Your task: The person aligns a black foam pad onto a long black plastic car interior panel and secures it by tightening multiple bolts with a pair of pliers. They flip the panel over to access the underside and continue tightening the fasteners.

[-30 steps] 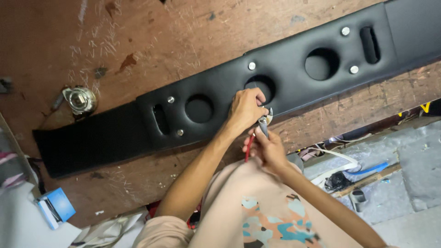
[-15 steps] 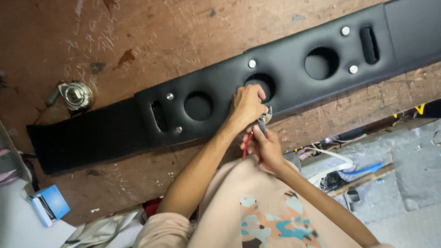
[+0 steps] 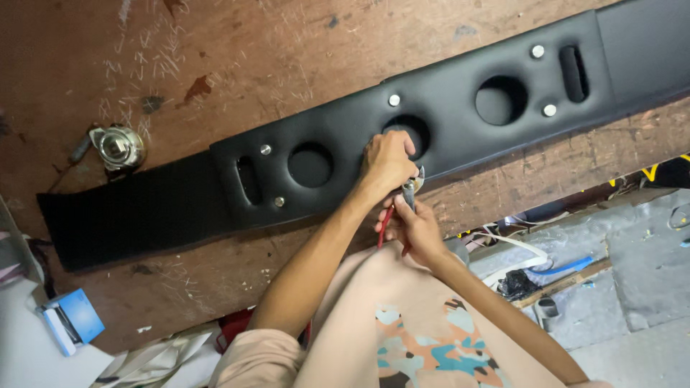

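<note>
Long black padded panel (image 3: 445,108) across worn wooden bench (image 3: 215,65) — left hand (image 3: 384,164) clenched at round hole rim; right hand (image 3: 411,223) grasping red-handled pliers (image 3: 402,201) — best kept square, panel pinned flat

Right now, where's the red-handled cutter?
Head view, centre: the red-handled cutter is in the right hand, at the near edge of the black padded panel, just below the left hand.

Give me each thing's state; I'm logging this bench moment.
Black panel: flat on the wooden bench, round holes open.
Left hand: pressing on the panel by a hole.
Right hand: gripping red-handled pliers.
Pliers: jaws at the panel's near edge.
Metal fitting: lying loose, untouched.
</note>
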